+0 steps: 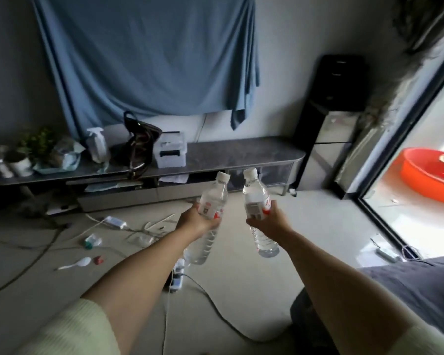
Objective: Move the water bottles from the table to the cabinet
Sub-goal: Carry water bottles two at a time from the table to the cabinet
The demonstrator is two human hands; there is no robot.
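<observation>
I carry two clear water bottles with white caps and red-and-white labels, both raised in front of me above the floor. My left hand [194,220] grips the left bottle [210,198] around its label, with the bottle leaning to the right. My right hand [269,221] grips the right bottle [254,198] around its label, nearly upright. A long, low grey cabinet [241,152] stands against the far wall, beyond both bottles. The right half of its top is bare.
On the cabinet's left half stand a dark bag [139,144], a white box [171,149], a spray bottle [96,144] and a plant [36,144]. Cables, a power strip [177,275] and litter lie on the floor. An orange basin [431,172] sits beyond the glass door at the right.
</observation>
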